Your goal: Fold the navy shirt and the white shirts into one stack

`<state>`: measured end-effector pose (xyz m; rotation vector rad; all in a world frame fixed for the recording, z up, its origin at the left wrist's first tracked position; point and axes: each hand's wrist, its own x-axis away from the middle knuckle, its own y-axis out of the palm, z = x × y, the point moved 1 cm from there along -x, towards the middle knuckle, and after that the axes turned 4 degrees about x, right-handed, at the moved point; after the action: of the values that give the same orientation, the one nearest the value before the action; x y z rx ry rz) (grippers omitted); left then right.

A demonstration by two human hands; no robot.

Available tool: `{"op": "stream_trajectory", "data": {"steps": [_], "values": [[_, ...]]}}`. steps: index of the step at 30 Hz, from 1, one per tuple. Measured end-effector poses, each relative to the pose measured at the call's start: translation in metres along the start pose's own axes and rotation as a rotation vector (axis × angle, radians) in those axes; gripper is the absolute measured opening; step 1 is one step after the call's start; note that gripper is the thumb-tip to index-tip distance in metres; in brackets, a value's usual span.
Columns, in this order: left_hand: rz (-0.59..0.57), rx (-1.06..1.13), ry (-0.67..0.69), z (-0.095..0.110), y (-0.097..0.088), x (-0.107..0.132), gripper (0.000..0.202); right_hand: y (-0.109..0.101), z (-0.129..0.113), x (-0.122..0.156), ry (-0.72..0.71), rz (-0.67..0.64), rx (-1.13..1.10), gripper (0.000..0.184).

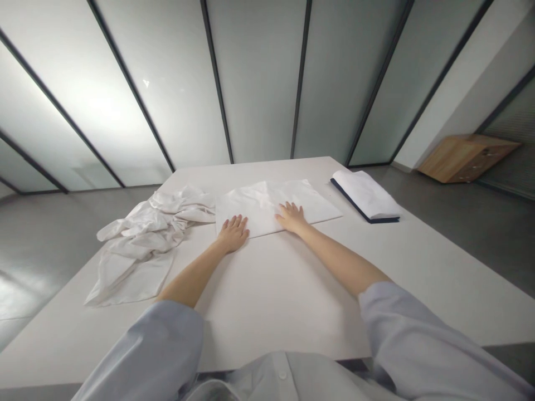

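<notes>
The left hand (234, 233) and right hand (291, 217) lie flat, gripping nothing; under both is white cloth (263, 214), long side to side; left is nearer an end.

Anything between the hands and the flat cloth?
Nothing visible: left hand and right hand both lie directly on the flat cloth. The crumpled cloth is to its left, clear of both hands.

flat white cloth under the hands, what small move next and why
Probably slide the right hand forward over the creases to smooth them: the flat white cloth looks rumpled toward its far side, while its near edge runs fairly straight and the left hand, spread open there, could hold it steady.
</notes>
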<state>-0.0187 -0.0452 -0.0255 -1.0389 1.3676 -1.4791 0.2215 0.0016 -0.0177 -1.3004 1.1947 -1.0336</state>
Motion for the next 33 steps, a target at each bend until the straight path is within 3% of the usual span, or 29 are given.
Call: {"op": "stream_trajectory", "data": {"steps": [2,4,6,9,13,16,20,22,24,27,33], "values": [[-0.002,0.02,-0.032,0.003,0.0,-0.002,0.061,0.006,-0.029,0.004,-0.075,-0.045,-0.034,0.06],[-0.001,0.031,-0.062,0.01,-0.001,-0.002,0.061,0.01,-0.042,0.006,-0.114,-0.055,-0.027,0.062],[0.003,0.036,-0.07,0.02,-0.002,-0.002,0.062,0.011,-0.037,0.004,-0.145,-0.044,-0.011,0.062],[0.011,0.031,-0.012,0.041,-0.008,0.001,0.065,0.008,-0.006,-0.004,-0.147,-0.044,-0.003,0.058],[0.034,0.027,0.188,0.078,-0.017,0.014,0.059,0.001,0.048,-0.017,0.014,-0.049,0.018,0.055],[0.022,0.053,0.41,0.111,-0.019,0.027,0.057,-0.004,0.075,-0.021,0.138,-0.07,0.007,0.052],[-0.058,0.134,0.724,0.14,-0.02,0.03,0.046,-0.005,0.074,-0.012,0.166,-0.083,-0.007,0.051],[-0.078,0.169,0.768,0.141,-0.023,0.018,0.043,-0.002,0.064,-0.003,0.105,-0.034,0.013,0.051],[-0.006,0.146,0.659,0.133,-0.028,-0.002,0.042,0.001,0.055,0.007,0.015,0.028,0.048,0.051],[0.114,0.064,0.388,0.107,-0.03,-0.035,0.051,0.004,0.046,0.016,-0.086,0.056,0.084,0.051],[-0.006,0.04,0.091,0.064,-0.011,-0.068,0.066,0.001,0.043,0.017,-0.084,0.016,0.062,0.051]]}}
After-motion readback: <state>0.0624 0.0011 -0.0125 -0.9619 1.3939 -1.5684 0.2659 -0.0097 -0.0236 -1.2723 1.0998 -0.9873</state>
